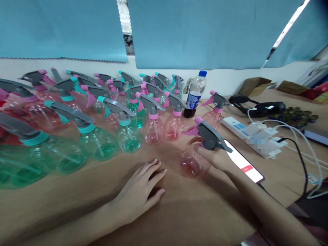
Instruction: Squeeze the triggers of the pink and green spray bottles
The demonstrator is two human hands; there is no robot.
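Large flat blue sheets w/ zigzag edges, hung at back over pale wall. Below, broad brown wood-look tabletop. On L half & rear, crowd of round see-thru green & pink plastic spray btls w/ grey trigger heads. Over to R, long white plastic power strip w/ cables. Near front, between crowd & strip: single round see-thru pink plastic spray btl w/ grey-and-pink trigger head, tilted, in R hand; can't tell if base touches wood. To handle well: grip firmly below head w/o squeezing thin-looking wall; bring upright before letting go; set base flat w/o knocking neighbours; keep off trigger & clear of slim phone w/ lit white screen, just beside. L hand palm down, apart from btl, prob. handy for steadying base. R fingers curled round btl, partly hidden; L fingers loosely spread, thumb apart, pinching nothing.
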